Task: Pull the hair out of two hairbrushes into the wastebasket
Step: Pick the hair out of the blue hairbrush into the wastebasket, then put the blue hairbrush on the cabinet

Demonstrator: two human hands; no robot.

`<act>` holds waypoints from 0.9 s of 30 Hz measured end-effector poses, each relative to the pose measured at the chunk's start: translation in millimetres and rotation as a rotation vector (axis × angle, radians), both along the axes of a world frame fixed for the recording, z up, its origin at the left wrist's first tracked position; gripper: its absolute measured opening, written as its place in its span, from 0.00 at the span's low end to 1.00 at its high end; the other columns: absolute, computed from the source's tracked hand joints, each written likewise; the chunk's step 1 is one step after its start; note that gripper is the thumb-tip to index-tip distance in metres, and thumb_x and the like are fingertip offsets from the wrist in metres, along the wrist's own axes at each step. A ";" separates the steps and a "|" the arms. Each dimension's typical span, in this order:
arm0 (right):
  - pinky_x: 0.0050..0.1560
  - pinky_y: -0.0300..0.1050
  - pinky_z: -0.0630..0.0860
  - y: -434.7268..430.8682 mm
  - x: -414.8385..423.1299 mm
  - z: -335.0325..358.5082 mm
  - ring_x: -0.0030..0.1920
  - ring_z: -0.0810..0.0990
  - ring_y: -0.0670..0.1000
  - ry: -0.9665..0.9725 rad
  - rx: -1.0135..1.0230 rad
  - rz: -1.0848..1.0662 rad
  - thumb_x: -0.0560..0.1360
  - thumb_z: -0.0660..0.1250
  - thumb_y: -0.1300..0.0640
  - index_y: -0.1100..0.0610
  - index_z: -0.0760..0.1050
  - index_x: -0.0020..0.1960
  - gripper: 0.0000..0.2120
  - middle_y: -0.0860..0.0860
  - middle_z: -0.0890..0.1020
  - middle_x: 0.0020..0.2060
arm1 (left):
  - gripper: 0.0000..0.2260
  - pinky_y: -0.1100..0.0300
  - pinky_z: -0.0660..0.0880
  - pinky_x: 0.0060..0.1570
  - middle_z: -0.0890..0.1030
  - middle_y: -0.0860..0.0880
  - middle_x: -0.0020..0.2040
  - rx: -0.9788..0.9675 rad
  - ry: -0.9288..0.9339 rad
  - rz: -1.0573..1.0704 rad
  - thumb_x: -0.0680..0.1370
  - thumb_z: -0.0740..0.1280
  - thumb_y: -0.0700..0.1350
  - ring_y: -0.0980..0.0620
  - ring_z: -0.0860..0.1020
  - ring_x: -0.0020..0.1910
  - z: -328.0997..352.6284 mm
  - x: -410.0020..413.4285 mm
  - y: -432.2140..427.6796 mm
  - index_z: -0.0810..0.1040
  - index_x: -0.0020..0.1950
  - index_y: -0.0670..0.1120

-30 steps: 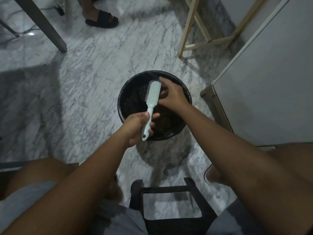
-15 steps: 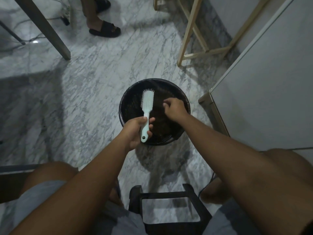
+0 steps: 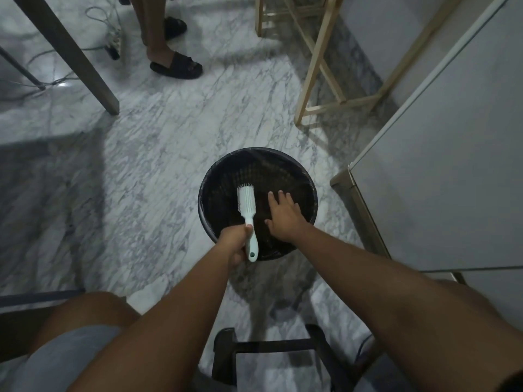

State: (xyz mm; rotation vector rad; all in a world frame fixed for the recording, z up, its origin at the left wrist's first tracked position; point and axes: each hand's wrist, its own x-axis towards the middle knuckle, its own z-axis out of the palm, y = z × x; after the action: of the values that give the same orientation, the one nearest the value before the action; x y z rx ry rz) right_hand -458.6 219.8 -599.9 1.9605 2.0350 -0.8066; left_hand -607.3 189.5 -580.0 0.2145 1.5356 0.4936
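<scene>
Currently the left hand (image 3: pixel 233 244) grips a pale mint plastic hairbrush (image 3: pixel 246 202) by its handle, fingers curled round it and thumb on top. The handle end with its hole sticks out on the near side. The brush head points far and sits over the open mouth of the round black wastebasket (image 3: pixel 283 154); bristles show at the far tip and along the left edge. The right hand (image 3: pixel 283 216) is over the basket too, just right of the brush and not touching it. Its palm is down, fingers straight and spread, holding nothing. The basket interior is too dark to tell what lies in it. The basket stands on a grey-veined white marble floor (image 3: pixel 158 154), near a tall white cabinet (image 3: pixel 452 165) on the right. A black stool frame (image 3: pixel 271 343) sits near, between the knees. The pale wooden legs of a frame (image 3: pixel 314 69) stand far right and a dark table leg (image 3: pixel 76 58) far left. Another person's foot in a black slide sandal (image 3: pixel 177 66) is far centre, with a power strip and cables (image 3: pixel 114 41) just left of it.
</scene>
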 end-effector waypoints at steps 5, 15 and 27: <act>0.78 0.66 0.50 6.3 3.1 -4.4 0.80 0.44 0.65 0.011 -0.019 -0.006 0.80 0.63 0.50 0.58 0.44 0.81 0.39 0.62 0.48 0.80 | 0.10 0.47 0.76 0.54 0.81 0.39 0.54 -0.027 0.012 -0.034 0.81 0.65 0.38 0.41 0.79 0.53 -1.0 9.5 2.3 0.78 0.61 0.37; 0.78 0.65 0.50 17.0 34.3 103.2 0.80 0.44 0.64 0.064 0.077 -0.127 0.80 0.63 0.49 0.58 0.45 0.81 0.38 0.61 0.47 0.80 | 0.10 0.48 0.78 0.48 0.83 0.39 0.52 0.021 -0.018 -0.123 0.80 0.65 0.37 0.42 0.81 0.51 98.4 31.9 29.2 0.80 0.59 0.37; 0.77 0.65 0.52 21.8 127.3 406.9 0.80 0.44 0.63 0.055 0.398 -0.411 0.79 0.64 0.47 0.55 0.48 0.80 0.37 0.58 0.49 0.80 | 0.08 0.51 0.75 0.42 0.78 0.42 0.46 0.339 -0.062 -0.491 0.81 0.64 0.38 0.46 0.77 0.44 401.9 126.5 82.5 0.78 0.58 0.38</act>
State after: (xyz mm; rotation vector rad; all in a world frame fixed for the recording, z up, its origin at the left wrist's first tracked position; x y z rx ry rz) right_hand -331.3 241.6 -193.0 2.6620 1.9664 -0.5572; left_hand -480.8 271.9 -178.1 0.8090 1.2721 0.3592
